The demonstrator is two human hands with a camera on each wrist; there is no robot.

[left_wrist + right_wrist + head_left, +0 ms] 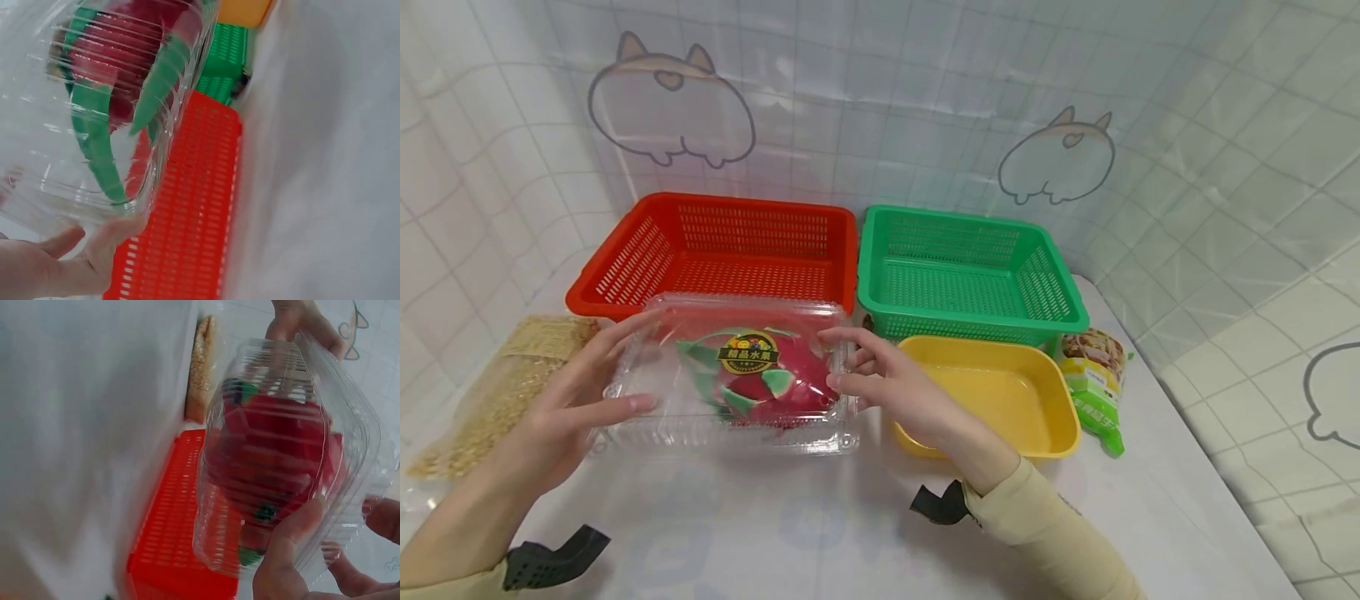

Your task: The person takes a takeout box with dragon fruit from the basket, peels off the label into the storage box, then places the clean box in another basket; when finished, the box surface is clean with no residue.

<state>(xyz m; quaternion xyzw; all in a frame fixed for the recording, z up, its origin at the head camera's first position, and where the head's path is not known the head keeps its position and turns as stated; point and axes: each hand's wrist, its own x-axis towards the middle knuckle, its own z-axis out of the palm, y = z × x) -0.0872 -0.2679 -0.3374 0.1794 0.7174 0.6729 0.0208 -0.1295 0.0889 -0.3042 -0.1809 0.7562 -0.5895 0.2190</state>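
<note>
A clear plastic clamshell box (658, 375) with a gold and black label on its lid is held up between both hands, in front of the red basket. Inside it lies a dragon fruit (801, 375), pink-red with green scales, toward the right end. My left hand (568, 400) grips the box's left end, thumb on the near side and fingers around the far side. My right hand (902, 387) holds the right end between thumb and fingers. In the right wrist view the dragon fruit (275, 450) shows through the ribbed plastic.
Behind the box stand a red basket (580, 287) and a green basket (970, 327). A yellow tub (992, 400) sits in front of the green one. To its right lies a green and yellow packet (1097, 383). At far left rests a bag of grain-like pieces (497, 400).
</note>
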